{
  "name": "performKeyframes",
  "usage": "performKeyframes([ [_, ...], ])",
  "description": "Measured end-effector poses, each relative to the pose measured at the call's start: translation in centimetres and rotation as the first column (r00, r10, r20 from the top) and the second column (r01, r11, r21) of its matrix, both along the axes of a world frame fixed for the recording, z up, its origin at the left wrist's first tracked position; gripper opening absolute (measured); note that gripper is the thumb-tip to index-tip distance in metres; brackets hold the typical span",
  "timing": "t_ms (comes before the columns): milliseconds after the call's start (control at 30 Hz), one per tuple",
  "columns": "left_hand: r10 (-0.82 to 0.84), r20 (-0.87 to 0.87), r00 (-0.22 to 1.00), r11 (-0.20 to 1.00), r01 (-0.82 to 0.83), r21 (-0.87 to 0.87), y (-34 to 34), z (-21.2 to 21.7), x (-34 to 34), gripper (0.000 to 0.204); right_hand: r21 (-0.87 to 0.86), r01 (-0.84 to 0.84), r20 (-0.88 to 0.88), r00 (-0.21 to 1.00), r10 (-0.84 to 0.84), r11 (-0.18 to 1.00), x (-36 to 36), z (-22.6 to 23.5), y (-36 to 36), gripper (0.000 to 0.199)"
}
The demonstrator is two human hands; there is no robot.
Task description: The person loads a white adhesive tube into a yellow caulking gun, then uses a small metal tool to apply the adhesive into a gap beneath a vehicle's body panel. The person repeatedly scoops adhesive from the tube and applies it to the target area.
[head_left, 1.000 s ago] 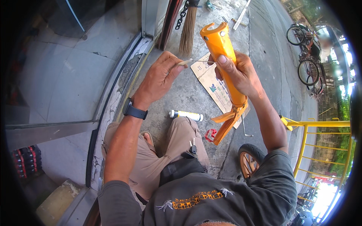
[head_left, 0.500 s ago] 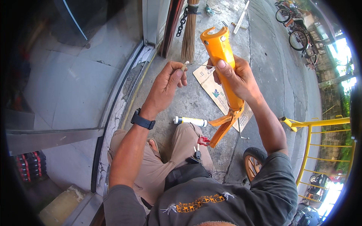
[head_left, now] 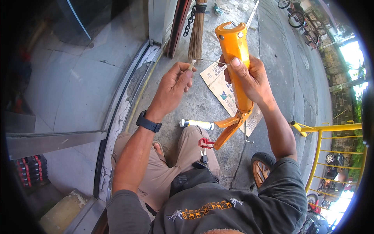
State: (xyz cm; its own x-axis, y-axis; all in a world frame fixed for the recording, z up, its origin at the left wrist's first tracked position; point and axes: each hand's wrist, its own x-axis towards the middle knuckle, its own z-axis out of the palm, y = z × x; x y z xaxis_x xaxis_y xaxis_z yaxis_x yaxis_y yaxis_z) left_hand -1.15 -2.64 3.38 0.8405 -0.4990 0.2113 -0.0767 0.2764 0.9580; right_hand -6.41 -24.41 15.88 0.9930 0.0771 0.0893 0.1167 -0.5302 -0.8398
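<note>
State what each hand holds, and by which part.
Right hand: orange caulking gun, gripped mid-barrel. Left hand: small pale nozzle, pinched in its fingers.

The right hand grips an upright orange caulking gun; the left hand pinches a small pale nozzle beside it, above flattened cardboard.

I see a bright orange caulking gun, a white sealant tube with a yellow band, a black wristwatch, khaki trousers, a grey shirt with an orange print, a yellow railing, and a straw-brown broom.
</note>
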Motion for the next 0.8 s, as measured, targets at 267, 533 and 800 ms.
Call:
performKeyframes([
  [267, -0.048, -0.162, 0.986, 0.981, 0.016, -0.196, -0.2, 0.4, 0.3, 0.025, -0.073, 0.041, -0.074, 0.996, -0.046, 0.997, 0.3, -0.7, 0.5, 0.062],
  [533, -0.010, -0.494, 0.870, 0.859, -0.246, -0.450, 1.2, 0.2, 1.9, 0.023, 0.019, 0.071, 0.050, 0.996, -0.072, 0.997, 1.8, -1.4, 2.2, 0.057],
  [800, 0.027, -0.610, 0.792, 0.807, -0.378, -0.454, 2.4, -0.2, 3.0, 0.019, 0.066, -0.191, 0.008, 0.982, 0.191, 0.979, 4.0, -3.3, 4.4, 0.035],
])
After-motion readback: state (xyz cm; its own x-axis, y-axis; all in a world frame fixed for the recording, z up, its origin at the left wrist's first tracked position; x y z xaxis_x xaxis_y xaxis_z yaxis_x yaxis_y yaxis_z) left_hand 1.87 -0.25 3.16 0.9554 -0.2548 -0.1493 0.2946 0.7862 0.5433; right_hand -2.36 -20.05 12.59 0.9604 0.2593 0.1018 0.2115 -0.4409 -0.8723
